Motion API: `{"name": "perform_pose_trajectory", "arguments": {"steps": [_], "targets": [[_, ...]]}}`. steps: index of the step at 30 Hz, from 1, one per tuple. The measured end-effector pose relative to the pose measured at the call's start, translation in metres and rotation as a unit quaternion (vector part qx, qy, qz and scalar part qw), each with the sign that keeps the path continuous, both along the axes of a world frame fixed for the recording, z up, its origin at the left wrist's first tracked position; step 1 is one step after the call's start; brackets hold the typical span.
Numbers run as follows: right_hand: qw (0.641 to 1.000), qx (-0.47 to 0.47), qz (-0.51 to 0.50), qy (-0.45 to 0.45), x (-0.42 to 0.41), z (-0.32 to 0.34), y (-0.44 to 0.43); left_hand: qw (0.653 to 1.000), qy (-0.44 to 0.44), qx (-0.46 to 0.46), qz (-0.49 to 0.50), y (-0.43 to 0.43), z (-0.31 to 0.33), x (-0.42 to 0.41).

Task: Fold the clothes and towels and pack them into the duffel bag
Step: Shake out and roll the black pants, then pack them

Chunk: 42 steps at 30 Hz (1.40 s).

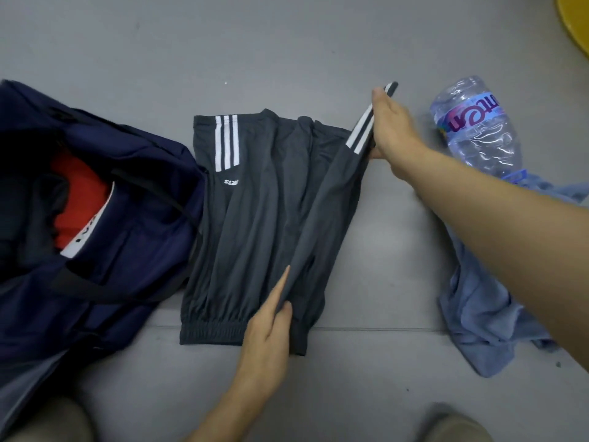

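Right grip [392, 132] pinches the striped hem of the grey shorts [255, 218], centre frame; left grip [267, 333] pinches the lifted edge near the waistband; the navy duffel bag [127, 250] gapes at left; slack between grips could let the fold sag crooked on the floor [398, 250].

Place: indoor room, kind unclear
Surface: plain grey floor [287, 43] with a seam line
Clues: crumpled water bottle [478, 129] and yellow tub [577, 23] lying on it
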State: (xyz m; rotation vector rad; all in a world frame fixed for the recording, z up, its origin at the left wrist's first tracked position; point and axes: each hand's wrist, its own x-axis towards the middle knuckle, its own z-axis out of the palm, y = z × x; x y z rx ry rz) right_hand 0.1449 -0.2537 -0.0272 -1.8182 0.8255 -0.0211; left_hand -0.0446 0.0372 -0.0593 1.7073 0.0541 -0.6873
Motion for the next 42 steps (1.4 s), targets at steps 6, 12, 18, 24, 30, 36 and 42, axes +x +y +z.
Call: {"name": "perform_pose_trajectory", "arguments": {"steps": [6, 12, 18, 24, 30, 36, 42], "targets": [[0.992, -0.064, 0.106, -0.011, 0.068, 0.008, 0.078, 0.990, 0.046, -0.027, 0.131, 0.050, -0.004, 0.042], [0.968, -0.162, 0.188, 0.046, 0.130, -0.013, 0.148, 0.975, 0.107, -0.036, 0.193, 0.096, -0.028, 0.062], [0.929, -0.167, 0.324, 0.059, 0.123, -0.043, 0.199, 0.984, 0.033, 0.064, 0.164, 0.120, -0.050, 0.052], [0.885, -0.216, 0.410, 0.039, 0.035, -0.048, 0.190, 0.895, -0.305, 0.323, 0.050, 0.106, -0.037, 0.043], [0.741, -0.304, 0.592, 0.084, -0.138, -0.047, 0.157, 0.828, -0.415, 0.338, -0.163, 0.106, -0.065, 0.045], [0.720, -0.348, 0.600, 0.029, -0.208, -0.083, 0.172, 0.769, -0.393, 0.396, -0.310, 0.130, -0.087, 0.040], [0.717, -0.380, 0.585, -0.024, -0.224, -0.081, 0.160, 0.788, -0.327, 0.419, -0.311, 0.084, -0.086, 0.022]]}}
